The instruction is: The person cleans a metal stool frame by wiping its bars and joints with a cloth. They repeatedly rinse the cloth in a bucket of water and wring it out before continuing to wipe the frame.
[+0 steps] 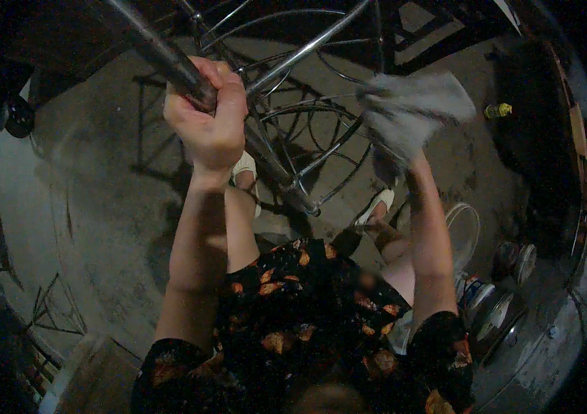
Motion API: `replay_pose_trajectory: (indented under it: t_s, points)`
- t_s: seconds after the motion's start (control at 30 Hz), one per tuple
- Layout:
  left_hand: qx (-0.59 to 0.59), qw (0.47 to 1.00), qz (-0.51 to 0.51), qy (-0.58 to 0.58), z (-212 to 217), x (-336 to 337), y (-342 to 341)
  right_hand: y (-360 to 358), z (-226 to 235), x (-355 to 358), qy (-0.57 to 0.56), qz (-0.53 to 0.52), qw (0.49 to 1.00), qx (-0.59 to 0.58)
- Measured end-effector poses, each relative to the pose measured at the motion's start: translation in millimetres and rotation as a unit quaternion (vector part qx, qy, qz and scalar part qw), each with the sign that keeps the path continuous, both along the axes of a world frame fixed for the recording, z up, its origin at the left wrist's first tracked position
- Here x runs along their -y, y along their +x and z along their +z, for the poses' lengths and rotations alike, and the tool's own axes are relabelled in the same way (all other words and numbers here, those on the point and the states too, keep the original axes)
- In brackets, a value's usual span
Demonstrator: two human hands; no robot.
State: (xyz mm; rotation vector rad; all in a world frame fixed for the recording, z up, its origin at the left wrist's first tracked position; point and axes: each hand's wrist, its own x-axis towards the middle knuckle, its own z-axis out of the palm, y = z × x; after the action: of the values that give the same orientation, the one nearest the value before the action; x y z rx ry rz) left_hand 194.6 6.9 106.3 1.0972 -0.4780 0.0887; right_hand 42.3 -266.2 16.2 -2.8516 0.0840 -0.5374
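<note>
My left hand (208,121) is closed around a thick shiny metal bar (157,50) of a curved wire frame (310,121) that stands in front of me on the concrete floor. My right hand (395,155) is mostly hidden under a grey cloth (412,110) that it holds bunched against the frame's right side. Both forearms reach up from the lower edge. Below them I see my dark flowered garment (300,310) and my feet in white sandals (376,205).
Round metal lids and tins (497,310) lie on the floor at the right, beside a round wire grille (464,231). A small yellow object (498,110) sits farther right. Metal frames (55,310) stand at the left. Dark bars cross the top.
</note>
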Motion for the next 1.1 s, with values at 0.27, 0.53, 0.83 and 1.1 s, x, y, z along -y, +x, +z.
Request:
replay_pose_trajectory:
  t_s: [0.27,0.53,0.83,1.1]
  points:
    - [0.006,1.0,-0.001,-0.024,-1.3,1.5,5.4,119.5,-0.2,-38.4,-0.101,0.122,0.905,-0.395]
    - [0.053,0.998,0.016,0.026,-12.9,23.8,8.6,146.0,-58.9,-96.4,0.038,0.144,0.928,-0.341]
    - [-0.006,0.995,0.094,0.015,-3.8,9.2,22.9,132.2,39.3,-36.3,-0.113,0.134,0.874,-0.454]
    - [-0.033,0.999,0.032,0.017,9.9,10.8,12.5,154.4,-31.3,-101.9,-0.065,0.183,0.901,-0.387]
